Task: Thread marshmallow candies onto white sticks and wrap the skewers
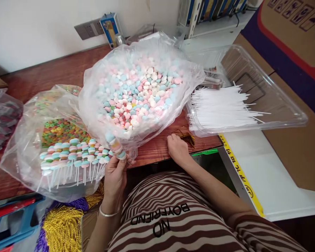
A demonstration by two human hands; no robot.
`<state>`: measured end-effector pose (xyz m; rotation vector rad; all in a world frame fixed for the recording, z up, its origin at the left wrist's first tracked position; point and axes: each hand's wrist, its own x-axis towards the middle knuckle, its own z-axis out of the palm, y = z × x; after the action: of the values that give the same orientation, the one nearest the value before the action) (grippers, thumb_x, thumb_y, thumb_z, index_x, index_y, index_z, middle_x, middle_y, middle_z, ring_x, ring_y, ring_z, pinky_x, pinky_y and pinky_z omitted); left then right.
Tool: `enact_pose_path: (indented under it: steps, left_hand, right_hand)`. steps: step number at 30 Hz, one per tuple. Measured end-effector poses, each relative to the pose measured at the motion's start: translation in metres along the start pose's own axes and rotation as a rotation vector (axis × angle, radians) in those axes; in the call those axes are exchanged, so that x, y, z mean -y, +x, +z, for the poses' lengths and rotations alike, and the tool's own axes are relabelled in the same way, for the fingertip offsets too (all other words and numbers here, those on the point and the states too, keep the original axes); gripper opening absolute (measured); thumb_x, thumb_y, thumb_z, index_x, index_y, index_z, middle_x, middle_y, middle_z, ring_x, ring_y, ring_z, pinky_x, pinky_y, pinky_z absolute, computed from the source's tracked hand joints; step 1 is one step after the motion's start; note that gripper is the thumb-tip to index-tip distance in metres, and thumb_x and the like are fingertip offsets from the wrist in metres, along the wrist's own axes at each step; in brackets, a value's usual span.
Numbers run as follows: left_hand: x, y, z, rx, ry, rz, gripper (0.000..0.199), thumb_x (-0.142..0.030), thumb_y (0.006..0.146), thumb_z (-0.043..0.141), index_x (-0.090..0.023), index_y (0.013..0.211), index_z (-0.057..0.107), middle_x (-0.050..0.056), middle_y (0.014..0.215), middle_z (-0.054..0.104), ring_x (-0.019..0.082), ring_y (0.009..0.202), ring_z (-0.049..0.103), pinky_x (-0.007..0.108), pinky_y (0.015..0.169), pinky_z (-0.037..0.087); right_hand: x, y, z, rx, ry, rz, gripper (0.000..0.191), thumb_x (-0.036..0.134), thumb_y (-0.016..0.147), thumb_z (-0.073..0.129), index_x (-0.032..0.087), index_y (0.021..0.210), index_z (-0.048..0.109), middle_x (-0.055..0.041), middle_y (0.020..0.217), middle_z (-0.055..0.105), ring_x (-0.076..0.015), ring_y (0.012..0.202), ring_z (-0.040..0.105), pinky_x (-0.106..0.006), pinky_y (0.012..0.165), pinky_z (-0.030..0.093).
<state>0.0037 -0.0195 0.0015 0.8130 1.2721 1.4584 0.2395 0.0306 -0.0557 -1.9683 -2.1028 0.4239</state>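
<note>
Pastel candies on a stick are pinched in the left hand at the counter's front edge, beside the big candy bag, while the right hand's curled fingers touch gold twist ties.

My left hand grips candy stack (pastel, wrapped); right hand at gold ties on table, near tray of white sticks.

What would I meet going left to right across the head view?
Bagged dark packets, rows of candy sticks, left hand gripping a candy skewer, right hand at gold strands, white sticks in a clear tray.
</note>
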Motion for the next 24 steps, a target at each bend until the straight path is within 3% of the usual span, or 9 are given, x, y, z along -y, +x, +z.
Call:
enact_pose_path:
  steps: [4, 7, 9, 11, 13, 15, 20, 24]
  left_hand:
    - [-0.006, 0.002, -0.004, 0.052, 0.429, 0.113, 0.024, -0.043, 0.088, 0.07, -0.019, 0.086, 0.072, 0.001, 0.074, 0.068, 0.014, 0.067, 0.06, 0.028, 0.067, 0.051]
    - [-0.007, 0.0, -0.002, 0.119, 0.9, 0.363, 0.017, -0.025, 0.095, 0.058, -0.02, 0.085, 0.07, 0.003, 0.081, 0.066, 0.017, 0.076, 0.059, 0.029, 0.073, 0.048]
    - [-0.002, -0.002, 0.005, 0.175, 1.128, 0.497, 0.021, -0.017, 0.096, 0.052, -0.019, 0.085, 0.069, 0.005, 0.085, 0.063, 0.018, 0.08, 0.058, 0.03, 0.075, 0.046]
    - [0.006, -0.005, 0.014, 0.197, 1.27, 0.585, 0.024, -0.01, 0.095, 0.048, -0.019, 0.085, 0.069, 0.006, 0.084, 0.061, 0.019, 0.079, 0.056, 0.03, 0.073, 0.044]
    - [0.012, -0.006, 0.02, 0.175, 1.332, 0.661, 0.024, -0.007, 0.093, 0.049, -0.019, 0.084, 0.068, 0.006, 0.081, 0.059, 0.02, 0.078, 0.053, 0.03, 0.07, 0.041]
    - [0.017, -0.008, 0.022, 0.146, 1.322, 0.719, 0.022, -0.009, 0.094, 0.05, -0.019, 0.085, 0.068, 0.005, 0.079, 0.057, 0.02, 0.076, 0.052, 0.03, 0.068, 0.039]
    - [0.022, -0.01, 0.018, 0.108, 1.14, 0.69, 0.016, -0.02, 0.098, 0.056, -0.02, 0.096, 0.071, 0.006, 0.08, 0.06, 0.02, 0.075, 0.055, 0.031, 0.07, 0.039]
    - [0.025, -0.011, 0.016, 0.077, 1.062, 0.663, 0.023, -0.024, 0.1, 0.053, -0.02, 0.115, 0.07, 0.008, 0.085, 0.065, 0.021, 0.076, 0.058, 0.031, 0.073, 0.042]
  right_hand:
    - [-0.004, -0.009, -0.01, -0.064, 0.142, -0.044, 0.014, 0.014, 0.099, 0.042, 0.017, 0.098, 0.055, -0.0136, 0.102, 0.066, -0.0229, 0.091, 0.064, -0.032, 0.075, 0.048]
    - [0.011, -0.027, -0.024, -0.168, 0.647, -0.139, 0.011, 0.024, 0.102, 0.042, 0.021, 0.099, 0.052, -0.0074, 0.094, 0.066, -0.0181, 0.081, 0.063, -0.03, 0.071, 0.05]
    - [0.03, -0.038, -0.03, -0.08, 1.054, -0.174, 0.015, 0.034, 0.103, 0.045, 0.022, 0.098, 0.052, -0.0017, 0.082, 0.063, -0.0137, 0.063, 0.058, -0.027, 0.059, 0.048]
    - [0.052, -0.044, -0.031, 0.132, 1.293, -0.155, 0.022, 0.043, 0.101, 0.051, 0.022, 0.094, 0.053, 0.0027, 0.073, 0.058, -0.0104, 0.051, 0.051, -0.024, 0.048, 0.042]
    - [0.069, -0.044, -0.027, 0.306, 1.376, -0.074, 0.028, 0.049, 0.096, 0.057, 0.022, 0.088, 0.053, 0.0056, 0.064, 0.055, -0.0086, 0.044, 0.046, -0.021, 0.041, 0.035]
    - [0.078, -0.041, -0.021, 0.379, 1.373, 0.025, 0.034, 0.054, 0.092, 0.06, 0.022, 0.084, 0.052, 0.0081, 0.055, 0.051, -0.0076, 0.037, 0.039, -0.021, 0.035, 0.028]
    - [0.078, -0.032, -0.012, 0.377, 1.337, 0.106, 0.04, 0.059, 0.086, 0.064, 0.022, 0.079, 0.053, 0.0097, 0.045, 0.046, -0.0071, 0.034, 0.032, -0.021, 0.035, 0.022]
    - [0.076, -0.031, -0.01, 0.351, 1.31, 0.114, 0.041, 0.06, 0.085, 0.066, 0.022, 0.076, 0.054, 0.0101, 0.044, 0.042, -0.0076, 0.036, 0.032, -0.022, 0.037, 0.023]
